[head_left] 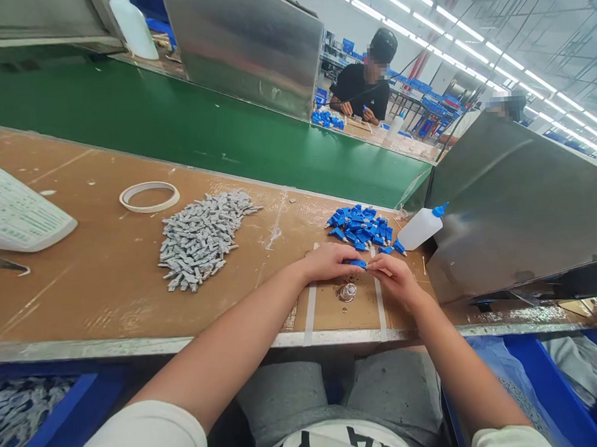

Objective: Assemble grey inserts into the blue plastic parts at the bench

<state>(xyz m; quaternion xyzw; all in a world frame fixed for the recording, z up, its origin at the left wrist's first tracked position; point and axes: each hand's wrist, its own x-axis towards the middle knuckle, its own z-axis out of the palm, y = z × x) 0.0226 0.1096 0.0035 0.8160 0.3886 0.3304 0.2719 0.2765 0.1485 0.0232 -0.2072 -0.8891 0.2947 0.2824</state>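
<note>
My left hand and my right hand meet over the brown worktop, both pinched on one small blue plastic part held between their fingertips. Just beyond them lies a heap of blue parts. A small shiny metal piece sits on the worktop right below the hands, inside a square marked off with white tape. A bigger heap of grey parts lies to the left.
A white squeeze bottle with a blue tip lies beside the blue heap. A tape ring and a white printed device are at left. A green conveyor runs behind. Metal housing stands right. Other people work across and at far right.
</note>
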